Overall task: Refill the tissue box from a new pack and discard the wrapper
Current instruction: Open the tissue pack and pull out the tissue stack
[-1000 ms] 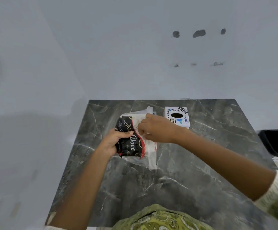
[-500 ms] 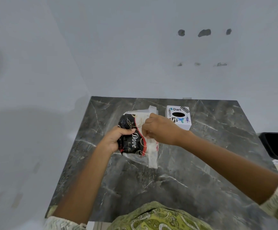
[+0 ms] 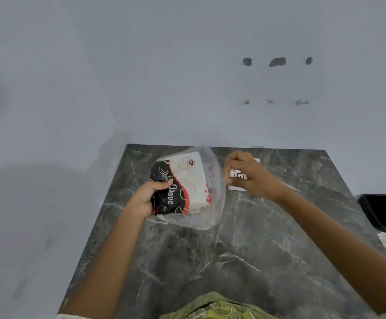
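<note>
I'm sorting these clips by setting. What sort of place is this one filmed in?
Probably a plain room in a home, though that is uncertain. A dark marble-patterned table stands in the corner of bare white walls pocked with holes, and a black bin sits beside it. There are no furnishings to settle it.

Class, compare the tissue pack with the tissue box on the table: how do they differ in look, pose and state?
The tissue pack is a soft black, red and white wrapper; the tissue box is a stiff white carton. The pack is gripped by the left hand; the box stands on the table, untouched as far as shows. The pack is in plain view; the box is largely hidden behind the right hand. Both carry printing.
</note>
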